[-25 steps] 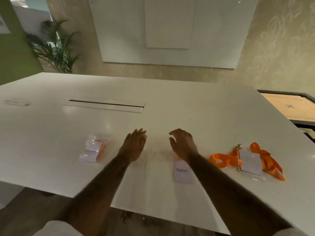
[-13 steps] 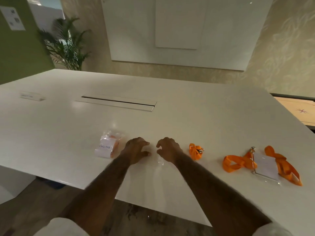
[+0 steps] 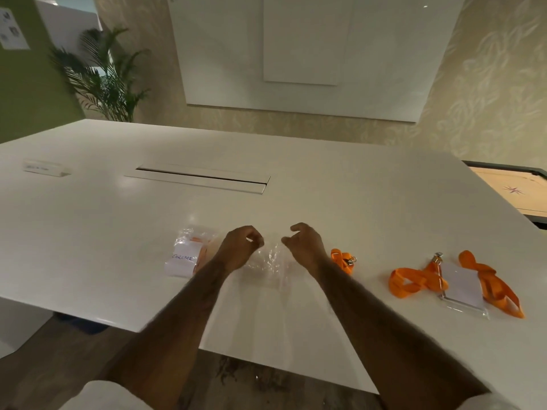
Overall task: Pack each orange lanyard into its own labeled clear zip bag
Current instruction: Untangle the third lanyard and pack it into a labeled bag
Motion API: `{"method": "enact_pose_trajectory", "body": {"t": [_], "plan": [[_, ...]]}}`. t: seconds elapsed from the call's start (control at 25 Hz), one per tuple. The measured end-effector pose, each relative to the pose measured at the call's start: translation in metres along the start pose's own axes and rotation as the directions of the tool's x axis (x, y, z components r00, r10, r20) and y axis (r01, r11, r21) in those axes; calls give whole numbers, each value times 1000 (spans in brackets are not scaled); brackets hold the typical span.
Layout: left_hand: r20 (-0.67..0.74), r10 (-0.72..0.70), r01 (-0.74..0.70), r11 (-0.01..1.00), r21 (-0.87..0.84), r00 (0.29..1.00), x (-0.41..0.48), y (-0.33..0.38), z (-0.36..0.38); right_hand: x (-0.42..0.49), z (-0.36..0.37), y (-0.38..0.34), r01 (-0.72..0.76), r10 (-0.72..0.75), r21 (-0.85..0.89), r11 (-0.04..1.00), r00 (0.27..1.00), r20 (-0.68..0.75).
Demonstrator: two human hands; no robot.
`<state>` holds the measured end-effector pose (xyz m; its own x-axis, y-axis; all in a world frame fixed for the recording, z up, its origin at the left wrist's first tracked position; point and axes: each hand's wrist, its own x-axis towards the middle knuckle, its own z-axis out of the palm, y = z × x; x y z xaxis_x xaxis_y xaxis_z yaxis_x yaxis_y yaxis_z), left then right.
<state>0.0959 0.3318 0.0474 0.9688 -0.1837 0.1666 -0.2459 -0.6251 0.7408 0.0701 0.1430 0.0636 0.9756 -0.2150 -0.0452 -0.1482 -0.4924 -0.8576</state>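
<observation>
Holding clear zip bag (image 3: 270, 261) by its top edge, pinched with curled fingers of left hand (image 3: 241, 247) and right hand (image 3: 306, 247), low over desk (image 3: 325, 202).
Lying just right of right hand: rolled orange lanyard (image 3: 343, 259). Farther right, well apart: loose lanyard (image 3: 411, 281) with card holder (image 3: 461, 287). Just left of left hand: packed labeled bag (image 3: 186, 257).

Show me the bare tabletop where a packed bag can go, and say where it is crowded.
Free: the broad stretch between the cable hatch and the near row; also the table left of the packed bag. Crowded: the near row, where left hand and right hand pinch the empty clear bag, then the folded lanyard and the loose lanyard.
</observation>
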Motion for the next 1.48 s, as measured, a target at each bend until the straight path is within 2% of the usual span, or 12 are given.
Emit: {"method": "enact_pose_trajectory", "body": {"t": [0.08, 0.12, 0.2, 0.48, 0.6, 0.68, 0.84, 1.04, 1.12, 1.28, 1.4, 1.48], "plan": [[-29, -49, 44, 985, -167, 998, 9, 13, -6, 1, -16, -8, -179, 141, 339, 924, 981, 134], [-33, -64, 54, 969, -243, 997, 13, 20, -9, -1, -26, -11, -243, 155, 409, 879, 959, 237], [-35, -62, 46, 937, -348, 997, 21, 36, -11, -4, -44, -13, -266, 129, 415, 870, 936, 329], [-6, -7, 4, 924, -383, 1000, 39, 83, 18, -7, -105, -9, -216, 68, 505, 836, 953, 295], [-199, 140, -163, 981, -106, 970, 40, 100, 37, -6, -125, -5, -124, 60, 425, 897, 985, 160], [-292, 206, -232, 971, -57, 934, 37, 121, 49, -3, -134, -4, -70, 48, 358, 931, 996, 70], [-77, 76, -91, 974, -208, 994, 38, 159, 70, 2, -146, -3, 27, -35, 227, 974, 999, 28], [-78, 64, -79, 977, -196, 995, 40, 176, 78, 4, -163, 0, 60, -79, 218, 974, 994, 75], [-45, 70, -77, 980, -181, 997, 42, 178, 75, 7, -168, 1, 65, -73, 211, 975, 997, 29], [-5, 96, -96, 994, 50, 995, 45, 183, 72, 17, -174, 3, 106, -94, 81, 991, 986, -135], [48, 113, -120, 979, 166, 992, 46, 192, 70, 17, -170, 0, 183, -190, -170, 968, 981, -26], [163, 92, -132, 958, 255, 982, 48, 196, 71, 17, -167, 1, 178, -200, -284, 942, 979, -49]]}}
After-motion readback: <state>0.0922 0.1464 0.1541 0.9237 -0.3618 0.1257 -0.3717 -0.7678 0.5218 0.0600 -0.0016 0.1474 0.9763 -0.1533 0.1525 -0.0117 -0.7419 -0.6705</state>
